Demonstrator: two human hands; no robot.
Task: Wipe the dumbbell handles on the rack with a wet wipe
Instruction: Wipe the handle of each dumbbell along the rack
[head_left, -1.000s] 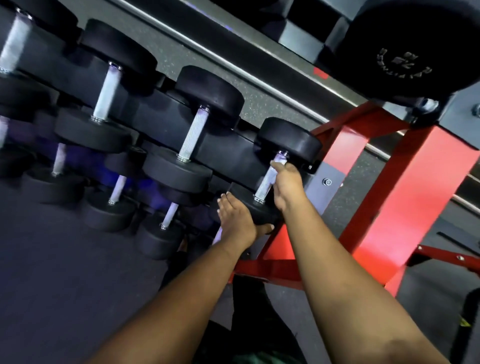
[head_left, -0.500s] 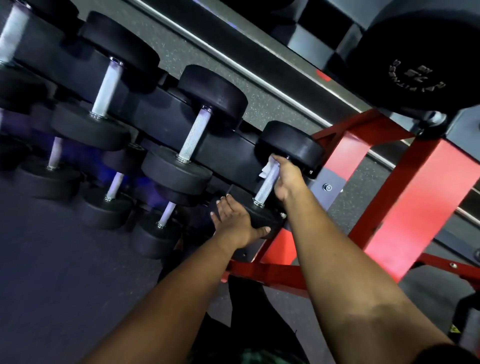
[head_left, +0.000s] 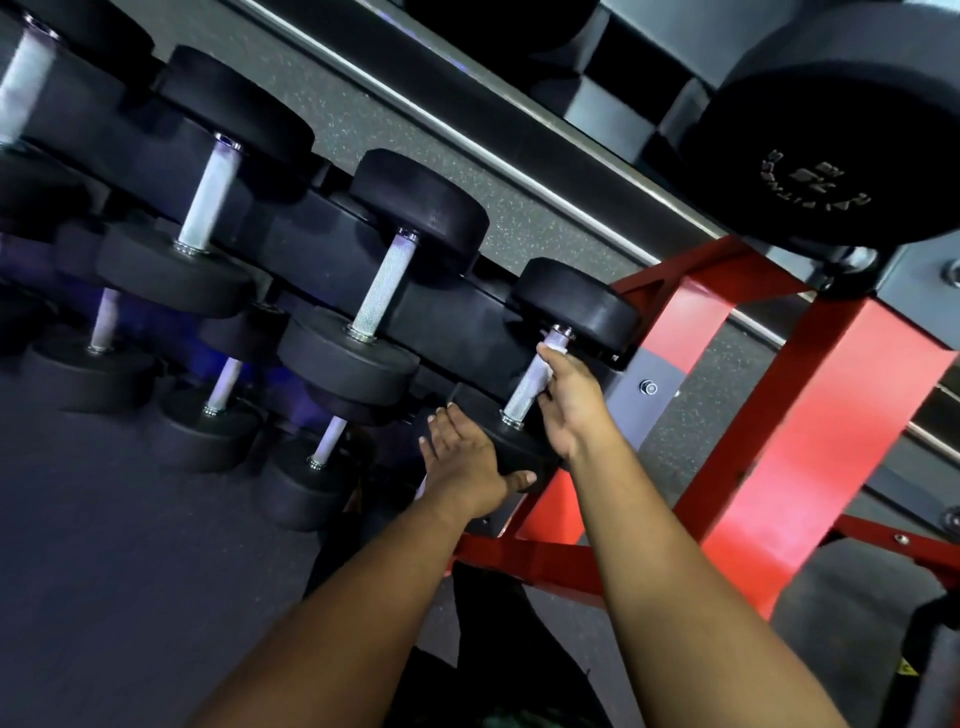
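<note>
Wiping tip for whoever's doing this: judging from the shot, the move in hand is running the wet wipe (head_left: 551, 347) down the knurled handle (head_left: 525, 382) of the end dumbbell (head_left: 571, 312) on the rack (head_left: 769, 395). I'd twist the wrist while sliding so the back of the bar gets hit too, because knurling traps grime and one straight pass only cleans the side facing you. Keep the pressure light enough that the wipe doesn't bunch up at the collar.

Right hand (head_left: 569, 402) has its fingers curled around the handle from the right side, with a bit of white wipe peeking out just above the index fingertip, up near the far weight head. How much wipe is tucked under the palm, can't tell. Bare steel shows just left of the fingers, running down to the near collar.

Left hand (head_left: 462, 457) lies flat with straight, slightly spread fingers, pressing on the near weight head (head_left: 511, 441), thumb hooked along its lower edge. Good bracing, stops the thing rolling.

Other dumbbell handles sit well off to the left of both hands.
</note>
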